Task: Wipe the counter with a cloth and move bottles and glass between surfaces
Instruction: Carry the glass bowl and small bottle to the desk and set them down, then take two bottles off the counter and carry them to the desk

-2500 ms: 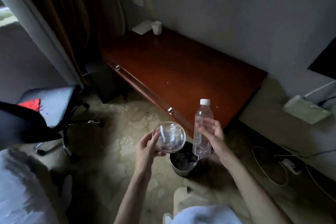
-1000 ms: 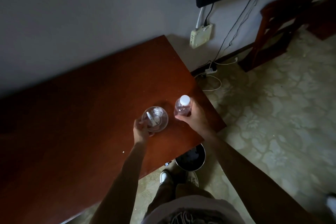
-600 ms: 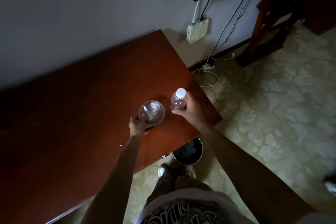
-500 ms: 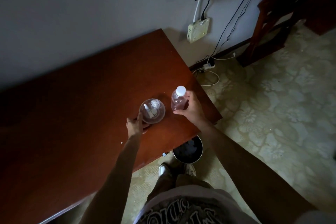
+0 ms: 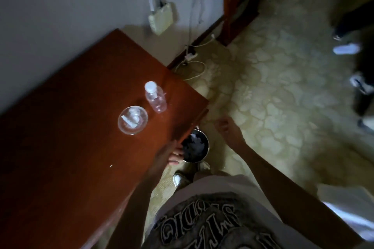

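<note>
Now both set down on the polished red-brown wooden bench: clear plastic bottle with white cap upright near the right end, round clear glass holding small white bits just beside it, toward the front-left, not touching as far as visible. Left hand at the front edge of the bench, empty, grip loose with fingers spread over the edge above a round metal bin on the floor. Right hand off the bench over the pale patterned floor, empty, grip half curled. Bottle and glass up and to the left of both hands; left hand probably nearer. Bottle's long axis vertical. Smooth, glossy surfaces, likely slippery. No cloth in view.
</note>
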Available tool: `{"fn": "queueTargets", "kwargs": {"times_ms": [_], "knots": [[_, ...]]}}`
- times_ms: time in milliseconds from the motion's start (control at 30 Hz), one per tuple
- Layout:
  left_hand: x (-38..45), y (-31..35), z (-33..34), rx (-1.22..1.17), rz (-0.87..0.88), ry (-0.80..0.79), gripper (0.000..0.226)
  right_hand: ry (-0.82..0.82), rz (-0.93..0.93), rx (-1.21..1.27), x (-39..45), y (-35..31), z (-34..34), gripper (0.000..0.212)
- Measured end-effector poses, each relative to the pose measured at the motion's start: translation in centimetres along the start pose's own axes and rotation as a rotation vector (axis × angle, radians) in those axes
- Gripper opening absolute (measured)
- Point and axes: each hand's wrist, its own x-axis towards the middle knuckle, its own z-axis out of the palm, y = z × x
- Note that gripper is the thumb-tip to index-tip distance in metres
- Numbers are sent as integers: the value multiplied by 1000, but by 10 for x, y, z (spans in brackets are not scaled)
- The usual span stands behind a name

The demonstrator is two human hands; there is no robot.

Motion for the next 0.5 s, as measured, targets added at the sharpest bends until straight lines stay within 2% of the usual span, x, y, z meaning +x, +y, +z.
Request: {"fn": "queueTargets", "kwargs": {"times_ms": [133, 267, 367, 500], "knots": [[27, -10, 66, 195, -170, -146, 32, 118, 272, -9, -53, 95, -39, 29], [69, -4, 112, 387, -326, -193, 24, 251, 545, 182, -101, 156, -71, 32], [107, 18, 147, 437, -327, -172, 23, 372, 666, 343, -118, 194, -94, 29], [154, 56, 204, 450, -232, -202, 22, 433, 771, 429, -123, 235, -120, 27]]}}
